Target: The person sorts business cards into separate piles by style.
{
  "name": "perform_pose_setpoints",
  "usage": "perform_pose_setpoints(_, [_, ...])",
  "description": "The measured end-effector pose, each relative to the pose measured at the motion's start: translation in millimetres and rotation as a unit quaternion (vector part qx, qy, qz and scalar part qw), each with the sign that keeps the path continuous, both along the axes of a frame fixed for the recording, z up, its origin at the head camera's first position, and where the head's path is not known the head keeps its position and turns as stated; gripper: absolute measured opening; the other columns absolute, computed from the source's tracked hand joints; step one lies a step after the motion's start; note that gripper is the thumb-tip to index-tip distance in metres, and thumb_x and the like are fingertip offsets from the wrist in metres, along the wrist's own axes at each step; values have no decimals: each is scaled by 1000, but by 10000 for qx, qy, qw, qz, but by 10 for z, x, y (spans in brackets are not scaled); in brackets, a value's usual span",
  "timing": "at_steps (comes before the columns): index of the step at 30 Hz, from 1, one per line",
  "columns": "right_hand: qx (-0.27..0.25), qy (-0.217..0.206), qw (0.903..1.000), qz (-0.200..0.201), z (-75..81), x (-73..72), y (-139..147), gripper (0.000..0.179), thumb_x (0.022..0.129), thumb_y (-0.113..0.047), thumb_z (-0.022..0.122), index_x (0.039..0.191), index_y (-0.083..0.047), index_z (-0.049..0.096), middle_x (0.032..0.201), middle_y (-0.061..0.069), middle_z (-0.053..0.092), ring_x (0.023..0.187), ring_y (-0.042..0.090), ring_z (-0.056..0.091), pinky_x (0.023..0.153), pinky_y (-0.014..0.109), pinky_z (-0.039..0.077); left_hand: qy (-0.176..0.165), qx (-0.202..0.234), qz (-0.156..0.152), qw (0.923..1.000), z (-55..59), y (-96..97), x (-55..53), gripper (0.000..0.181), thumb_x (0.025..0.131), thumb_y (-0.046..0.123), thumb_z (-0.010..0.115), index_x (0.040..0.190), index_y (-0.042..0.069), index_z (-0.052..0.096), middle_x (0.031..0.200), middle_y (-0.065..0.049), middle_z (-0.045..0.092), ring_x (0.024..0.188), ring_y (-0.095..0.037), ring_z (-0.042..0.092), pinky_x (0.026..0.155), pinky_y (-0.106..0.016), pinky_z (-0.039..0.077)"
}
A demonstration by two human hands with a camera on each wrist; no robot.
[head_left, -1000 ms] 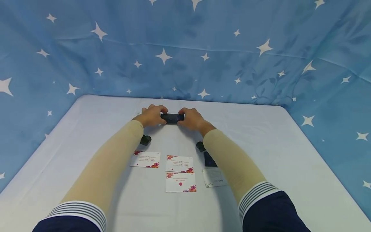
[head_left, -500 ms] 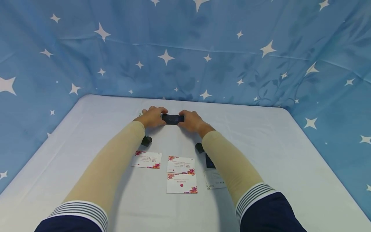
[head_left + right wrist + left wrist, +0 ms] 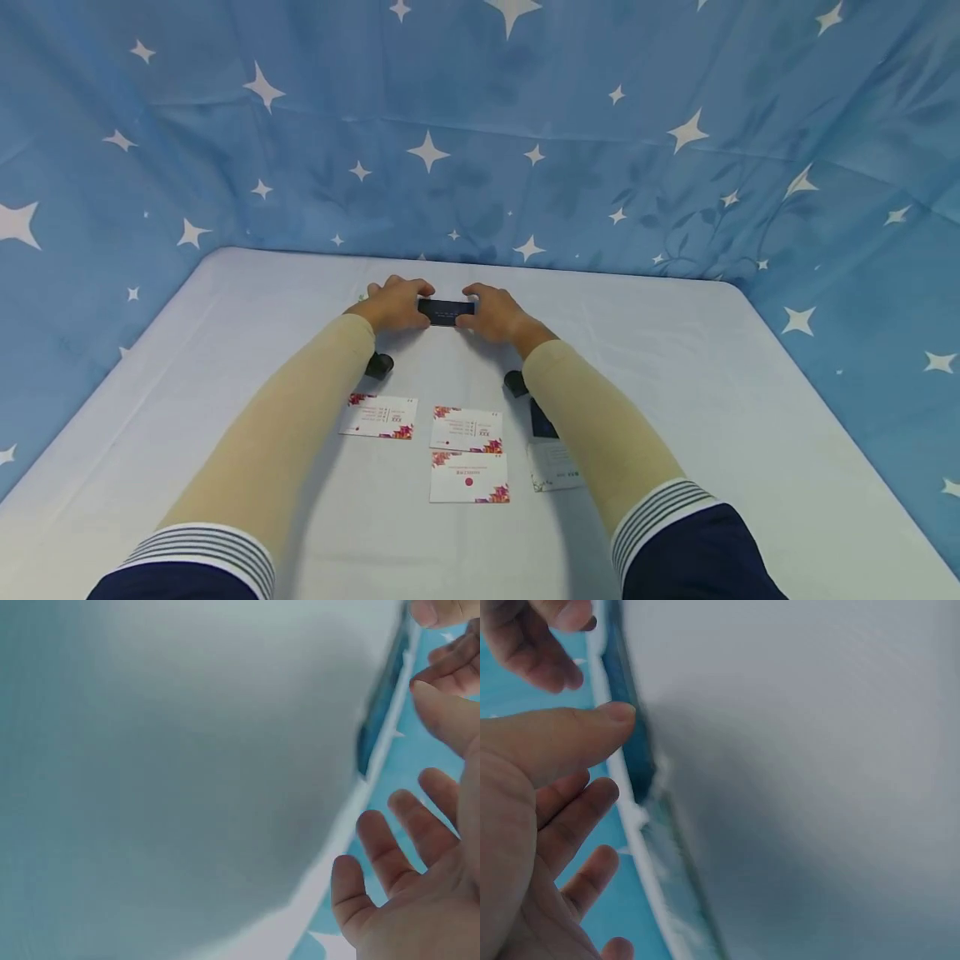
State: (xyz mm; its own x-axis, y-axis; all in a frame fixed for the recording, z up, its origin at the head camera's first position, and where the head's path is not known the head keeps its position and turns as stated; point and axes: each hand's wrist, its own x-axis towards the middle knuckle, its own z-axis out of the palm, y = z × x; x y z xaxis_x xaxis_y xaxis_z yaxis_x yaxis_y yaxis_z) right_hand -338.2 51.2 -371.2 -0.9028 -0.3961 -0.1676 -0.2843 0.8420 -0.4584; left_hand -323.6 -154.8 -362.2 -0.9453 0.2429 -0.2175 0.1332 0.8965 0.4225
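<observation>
At the far middle of the table, a dark card (image 3: 447,313) with small pale print lies level between my two hands in the head view. My left hand (image 3: 396,302) holds its left end between thumb and forefinger. On the other end, my right hand (image 3: 493,313) pinches with thumb and forefinger, the remaining fingers spread loosely. The left wrist view shows the left thumb (image 3: 592,731) over the card's dark strip (image 3: 634,750). In the right wrist view, the right thumb (image 3: 442,712) is right beside that card's edge (image 3: 379,712).
Three white cards with red floral corners, including the nearest one (image 3: 468,479), lie on the white table (image 3: 360,542). Another dark card (image 3: 542,421) and a pale leaf-patterned card (image 3: 555,467) are partly under the right forearm. A pale card edge (image 3: 363,297) peeks out behind the left hand.
The dark card and both hands sit slightly lower in the head view. The right forearm has shifted a little left. Both hands keep their grip on the card's ends.
</observation>
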Motion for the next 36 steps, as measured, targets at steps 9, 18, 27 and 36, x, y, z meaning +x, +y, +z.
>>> perform_pose_setpoints(9, [-793,231,9965,132,253,176,382,60,97,-33,68,149,-11,47,149,6,48,132,28,47,104,45,41,339,487,-411,9974,138,296,136,64,93,31,73,149,16,48,147,-3,50,136,-29,32,104,-57,19])
perform_pose_setpoints(18, [-755,300,9967,81,361,506,1000,63,91,-30,75,146,-11,50,146,8,51,128,30,46,102,51,42,564,677,-1080,9902,127,752,423,65,90,35,77,147,17,52,142,1,53,137,-25,34,104,-55,19])
perform_pose_setpoints(27, [-474,-117,9987,163,315,929,1447,63,88,-27,78,144,-12,53,141,11,54,127,34,46,101,54,42,526,608,-1791,9805,45,1107,779,61,87,37,79,141,18,58,134,6,59,134,-21,37,99,-50,20])
perform_pose_setpoints(36, [-95,-294,9993,196,135,1237,1785,57,84,-26,82,135,-12,61,129,12,60,121,35,50,101,57,40,338,277,-2013,9786,-45,1363,958,59,85,38,80,138,22,60,129,11,61,127,-18,40,100,-50,19])
